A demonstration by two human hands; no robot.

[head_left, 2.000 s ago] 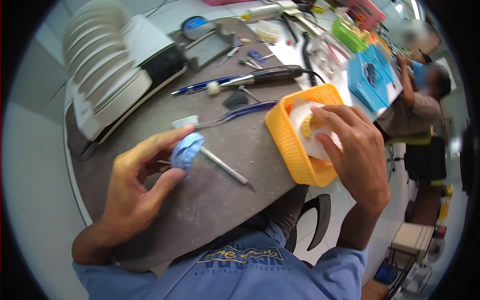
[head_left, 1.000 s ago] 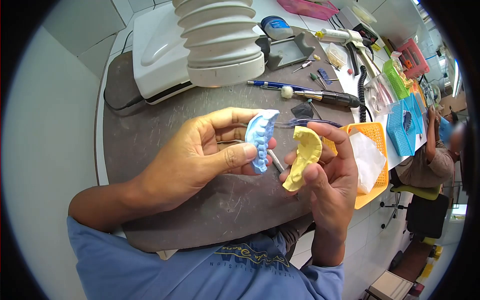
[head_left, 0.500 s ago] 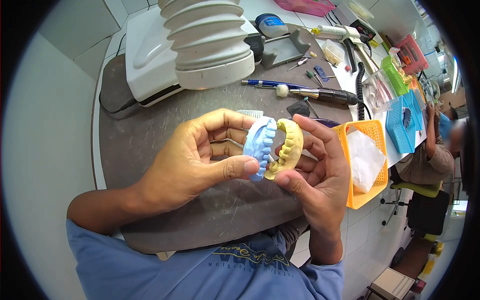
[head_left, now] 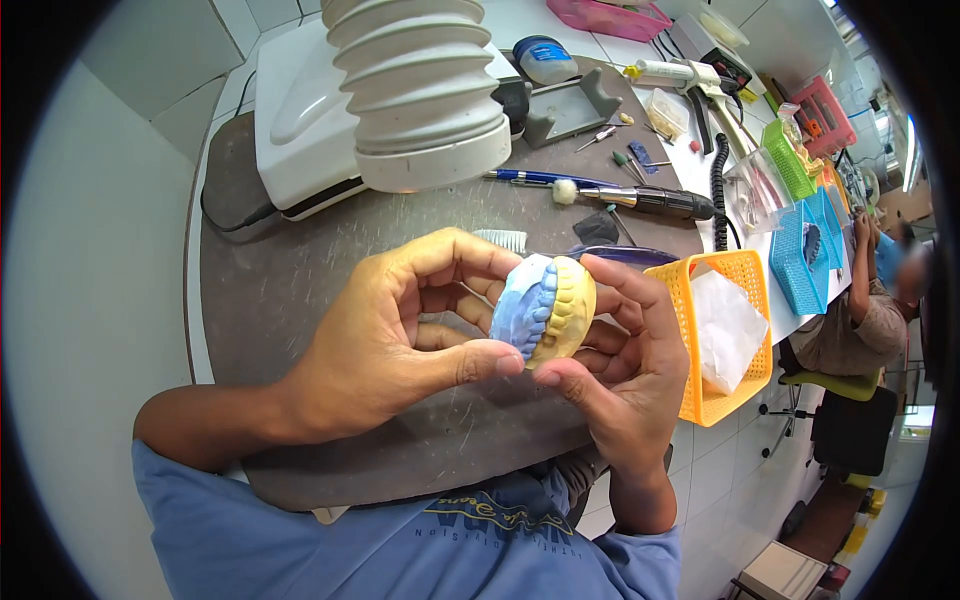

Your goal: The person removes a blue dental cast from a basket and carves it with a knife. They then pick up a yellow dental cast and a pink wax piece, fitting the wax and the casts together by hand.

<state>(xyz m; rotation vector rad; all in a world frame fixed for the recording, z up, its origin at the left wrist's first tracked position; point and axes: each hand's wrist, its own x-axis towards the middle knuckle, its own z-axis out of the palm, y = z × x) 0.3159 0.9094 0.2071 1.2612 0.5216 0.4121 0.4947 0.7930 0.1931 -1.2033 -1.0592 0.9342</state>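
Note:
A blue dental cast is held by its outer side between the thumb and fingers of my left hand. My right hand grips a yellow dental cast in the same way. The two casts touch along their rows of teeth, above the dark grey work mat. Just beyond my hands lie a white-bristled brush and a handpiece with a fluffy white tip. Some fingertips are hidden behind the casts.
A ribbed white hose hangs above the mat, near a white machine. An orange basket with white paper stands beside my right hand. Blue baskets are farther right. Another person sits at the far right.
The yellow cast has turned and come against the blue one, closing the gap between their teeth. Both hands have shifted slightly, and the camera view has moved a little.

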